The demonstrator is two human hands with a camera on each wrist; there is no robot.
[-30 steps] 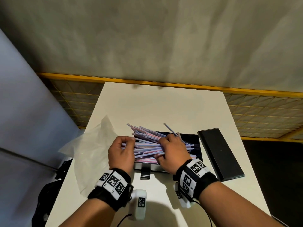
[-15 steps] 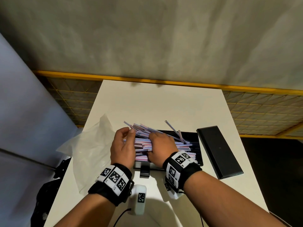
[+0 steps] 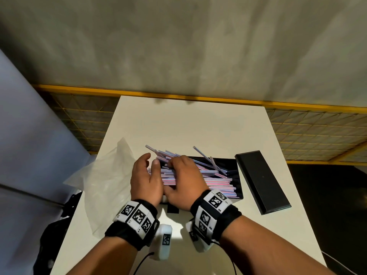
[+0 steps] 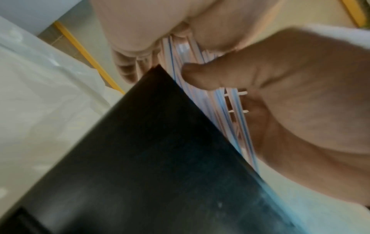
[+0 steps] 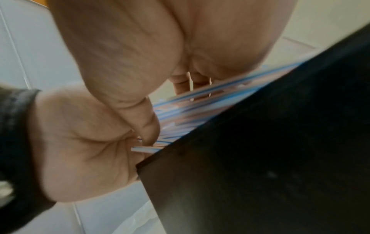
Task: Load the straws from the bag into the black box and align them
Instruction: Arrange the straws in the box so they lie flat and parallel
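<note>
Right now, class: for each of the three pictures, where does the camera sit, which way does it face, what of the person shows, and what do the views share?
Head: worn on the head, facing forward and down at the table; shows both forearms, left hand, right hand.
Left wrist: under the left wrist, facing along the palm; shows the left hand, plus the right hand on the straws.
Right wrist: under the right wrist; shows both palms above the box.
Shared: all three show the straws and black box.

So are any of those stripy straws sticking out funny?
Yes. In the head view a few thin striped straws slant up across the pile and poke past the open black box's back edge, while the rest lie flat in a row. More ends fan out past its left side by the left hand.
</note>
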